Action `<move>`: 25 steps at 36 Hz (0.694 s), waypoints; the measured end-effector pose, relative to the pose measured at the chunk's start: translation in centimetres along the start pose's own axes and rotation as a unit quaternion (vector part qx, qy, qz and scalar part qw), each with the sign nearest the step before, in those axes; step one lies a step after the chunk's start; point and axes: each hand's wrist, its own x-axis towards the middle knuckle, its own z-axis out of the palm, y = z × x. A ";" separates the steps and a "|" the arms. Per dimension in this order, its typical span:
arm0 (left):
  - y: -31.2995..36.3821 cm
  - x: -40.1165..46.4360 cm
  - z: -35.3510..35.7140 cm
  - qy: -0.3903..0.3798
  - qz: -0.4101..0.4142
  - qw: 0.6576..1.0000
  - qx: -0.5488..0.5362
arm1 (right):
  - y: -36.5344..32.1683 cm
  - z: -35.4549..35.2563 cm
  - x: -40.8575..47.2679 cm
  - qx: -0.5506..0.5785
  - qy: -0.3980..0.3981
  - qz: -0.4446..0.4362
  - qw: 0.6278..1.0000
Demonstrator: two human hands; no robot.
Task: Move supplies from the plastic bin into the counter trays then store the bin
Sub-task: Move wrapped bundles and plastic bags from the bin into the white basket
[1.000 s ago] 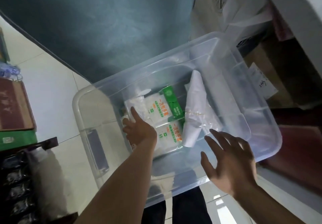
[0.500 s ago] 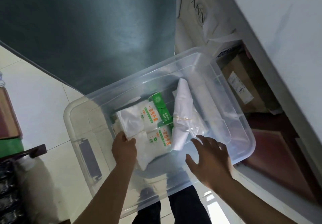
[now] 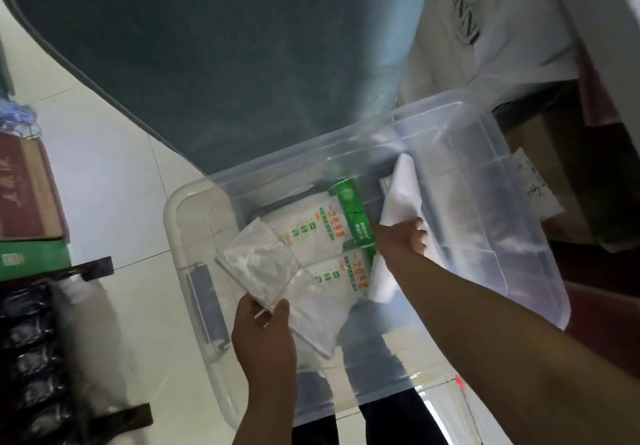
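— What does the left hand [image 3: 265,327] hold?
— A white packet [image 3: 258,264], pinched above the clear bin [image 3: 194,292].
— And the right hand [image 3: 400,240]?
— Its fingers close on the white roll [image 3: 403,195]; their tips are hidden.

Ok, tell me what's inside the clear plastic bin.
Inside the clear plastic bin: two green-labelled packets, a white paper bundle under the right hand, and a frosted pouch pinched by the left hand. Anything beneath them is covered.

Right hand's fingertips [image 3: 420,233] behind white bundle [image 3: 403,195].
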 end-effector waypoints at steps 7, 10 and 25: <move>-0.4 0.0 0.1 -0.015 -0.017 1.000 -0.001 | 0.7 0.6 1.1 -0.052 0.043 -0.021 0.997; 0.0 -0.2 0.2 -0.016 -0.023 1.000 -0.003 | 0.8 0.1 0.4 -0.029 0.030 -0.032 0.999; 3.6 0.3 -1.3 -0.016 0.038 0.999 0.025 | 1.3 -1.0 -1.1 -0.111 0.048 -0.123 0.985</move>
